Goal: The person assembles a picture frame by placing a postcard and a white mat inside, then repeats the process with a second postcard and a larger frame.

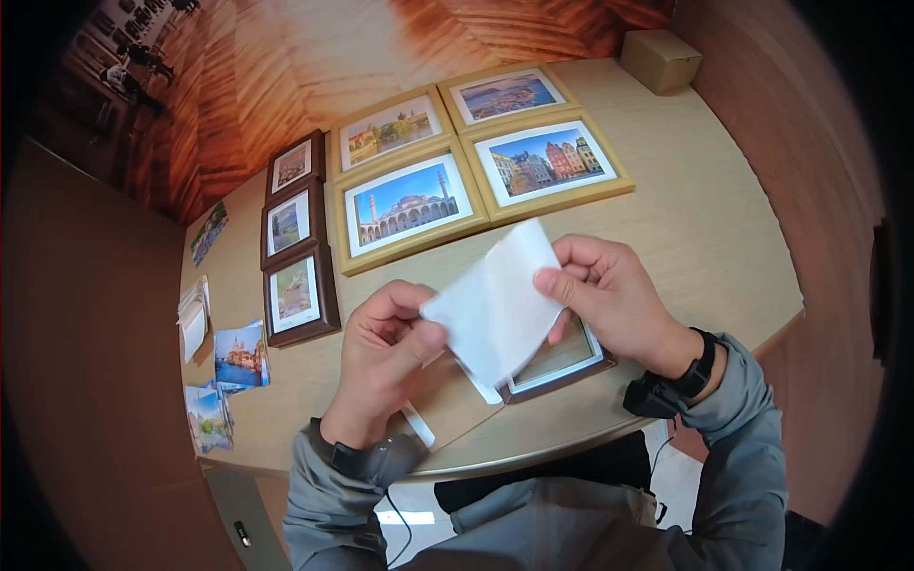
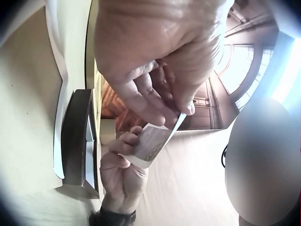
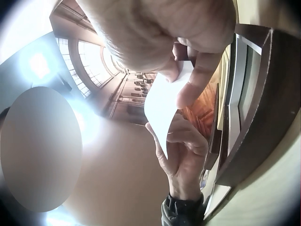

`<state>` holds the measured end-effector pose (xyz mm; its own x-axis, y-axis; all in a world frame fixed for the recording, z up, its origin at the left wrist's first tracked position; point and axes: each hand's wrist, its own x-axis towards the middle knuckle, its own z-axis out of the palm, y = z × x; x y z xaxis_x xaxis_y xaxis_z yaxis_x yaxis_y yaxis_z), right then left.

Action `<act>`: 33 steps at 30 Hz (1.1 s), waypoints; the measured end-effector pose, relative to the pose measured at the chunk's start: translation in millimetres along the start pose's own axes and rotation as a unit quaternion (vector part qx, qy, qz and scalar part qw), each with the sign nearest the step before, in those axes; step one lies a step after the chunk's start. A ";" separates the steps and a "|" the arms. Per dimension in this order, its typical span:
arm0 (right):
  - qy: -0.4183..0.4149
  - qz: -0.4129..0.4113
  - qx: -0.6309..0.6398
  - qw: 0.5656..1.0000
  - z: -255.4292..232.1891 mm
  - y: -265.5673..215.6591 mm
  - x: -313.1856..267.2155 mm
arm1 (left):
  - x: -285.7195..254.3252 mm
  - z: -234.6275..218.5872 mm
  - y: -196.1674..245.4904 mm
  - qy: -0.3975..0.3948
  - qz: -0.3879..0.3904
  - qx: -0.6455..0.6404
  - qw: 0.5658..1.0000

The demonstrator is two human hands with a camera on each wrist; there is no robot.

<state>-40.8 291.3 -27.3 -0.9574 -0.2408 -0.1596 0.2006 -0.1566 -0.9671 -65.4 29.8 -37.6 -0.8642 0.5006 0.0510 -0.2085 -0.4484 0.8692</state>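
Observation:
Both hands hold a photo print between them, its white back (image 1: 495,300) facing up. At its left edge the left hand (image 1: 381,352) pinches it between thumb and fingers; the right hand (image 1: 609,295) grips the opposite edge. The printed side (image 2: 151,143) shows in the left wrist view. Below the right hand lies a dark brown picture frame (image 3: 256,113), partly covered by the print in the head view. Beside that frame, under the left hand, is a flat brown board (image 1: 462,419) with a white strip (image 1: 419,425) along its left side.
Several light wood frames (image 1: 486,228) with pictures stand together at the table's back. Left of them is a column of 3 small dark frames (image 1: 330,295). Loose photos (image 1: 240,357) and white papers (image 1: 193,319) lie along the left edge. A cardboard box (image 1: 660,62) sits far right.

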 end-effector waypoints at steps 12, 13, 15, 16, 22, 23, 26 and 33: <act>0.036 0.001 0.007 0.999 4.9 -0.9 1.8 | -7.5 11.3 -1.6 -0.003 0.005 0.115 0.993; 0.062 0.000 0.008 0.998 5.0 0.0 2.8 | -7.5 19.3 1.0 0.014 -0.006 0.120 0.993; 0.053 0.000 0.000 0.999 3.2 1.7 3.0 | -7.8 18.2 4.1 0.031 -0.018 0.123 0.992; 0.043 0.002 -0.008 0.999 2.9 3.4 3.0 | -8.1 8.7 7.2 -0.033 -0.027 0.177 0.983; 0.018 0.011 0.014 1.000 6.4 -0.5 -0.3 | -10.3 8.5 6.2 -0.088 -0.008 0.208 0.974; 0.019 0.009 0.014 1.000 5.9 0.1 0.4 | -10.8 13.7 6.4 -0.053 -0.019 0.167 0.984; 0.036 0.006 0.012 0.999 4.9 2.2 1.0 | -9.5 8.7 2.5 -0.110 -0.024 0.210 0.971; 0.004 0.020 0.005 1.000 8.3 0.7 -0.5 | -3.8 1.6 12.0 -0.200 0.055 0.327 0.922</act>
<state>-38.4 283.4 -26.2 -0.9499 -0.2399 -0.2003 0.2414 -0.1563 -0.9578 -63.9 23.7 -26.6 -0.5987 0.7702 0.2197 0.3042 -0.0351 0.9520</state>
